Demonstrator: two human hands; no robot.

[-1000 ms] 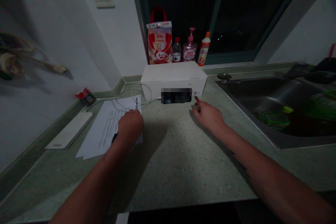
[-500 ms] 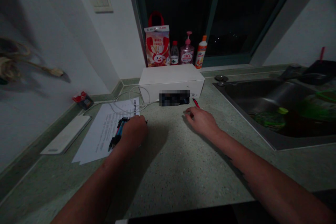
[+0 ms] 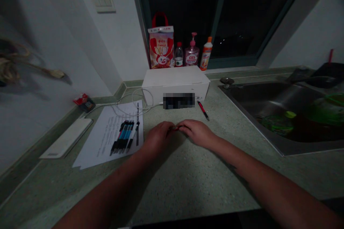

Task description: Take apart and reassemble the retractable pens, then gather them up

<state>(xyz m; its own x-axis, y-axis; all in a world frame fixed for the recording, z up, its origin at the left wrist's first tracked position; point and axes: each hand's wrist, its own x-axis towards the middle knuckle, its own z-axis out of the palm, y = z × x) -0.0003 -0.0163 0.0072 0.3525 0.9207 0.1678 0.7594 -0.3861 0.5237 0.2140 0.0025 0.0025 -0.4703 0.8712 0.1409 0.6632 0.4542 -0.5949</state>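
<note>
Left hand (image 3: 157, 136) has slid off the pens (image 3: 125, 135) on the paper (image 3: 94, 145) and now meets the right hand (image 3: 198, 132), both pinching a slim reddish thing (image 3: 175, 128) over mid-bench (image 3: 185, 182), fingers covering most of it so can't tell what it is. Dark thing (image 3: 178, 101) by the white box (image 3: 174, 76) is pixelated out. Plenty of room from wrists to front edge, sink rim (image 3: 303, 148) well off right.

Left grip (image 3: 157, 136) has moved clear of the pens (image 3: 124, 136), now exposed to its left. Right grip (image 3: 198, 132) has drawn back, uncovering the red pen (image 3: 203, 111) beyond it. Both now hold a reddish item (image 3: 175, 128) between them.
</note>
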